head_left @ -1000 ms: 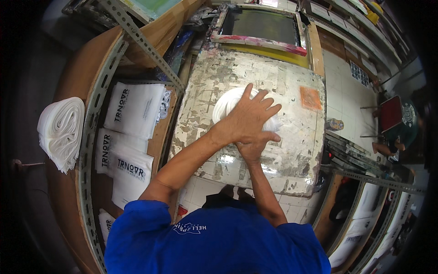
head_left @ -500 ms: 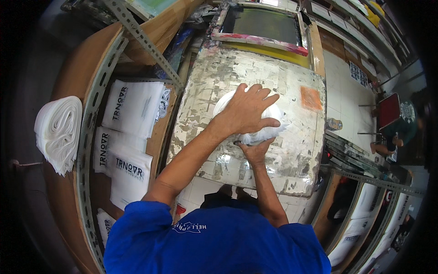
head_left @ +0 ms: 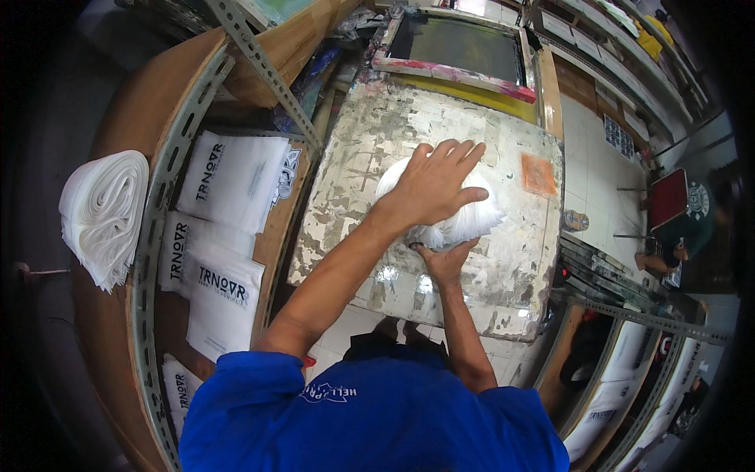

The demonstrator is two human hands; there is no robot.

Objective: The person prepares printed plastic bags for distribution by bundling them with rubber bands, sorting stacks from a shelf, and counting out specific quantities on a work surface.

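A bundle of thin white sheets (head_left: 477,218), folded over with its edges fanned out, lies on the paint-stained worktable (head_left: 370,291). My left hand (head_left: 434,186) lies palm down across the top of it, fingers stretched toward the far side and thumb out to the right. At the bundle's near edge is my right hand (head_left: 447,264), thumb to the left and a finger to the right, cupped against the sheets. Some of its fingers are hidden beneath the bundle.
A framed printing screen (head_left: 456,51) is at the table's far end. An orange square patch (head_left: 539,174) marks the right side. On the left, a shelf (head_left: 177,130) holds printed white bags (head_left: 224,287) and a folded white bundle (head_left: 102,216). A person (head_left: 684,228) sits far right.
My left hand's fingers have drawn closer together and lean more to the right. The sheets' right edge is fanned out wider. My right hand stays at the near edge.
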